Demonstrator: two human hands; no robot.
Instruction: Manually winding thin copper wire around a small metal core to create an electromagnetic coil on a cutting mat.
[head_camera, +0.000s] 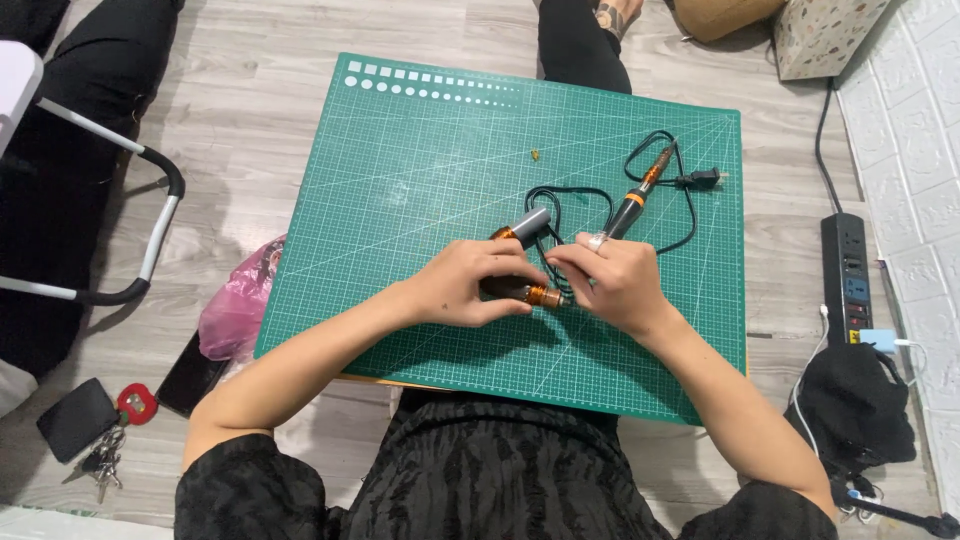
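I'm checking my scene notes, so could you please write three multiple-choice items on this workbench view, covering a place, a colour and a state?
1. Where does the pink plastic bag lie?
A. On the mat
B. On the floor by the mat's left edge
C. On the power strip

2. What colour is the cutting mat?
A. Green
B. Blue
C. Grey

3. What is the left hand doing?
A. Resting flat
B. Gripping a black and orange tool
C. Holding keys

Answers: B, the bag sits on the wooden floor beside the mat; A, the gridded mat is green; B, its fingers wrap the tool.
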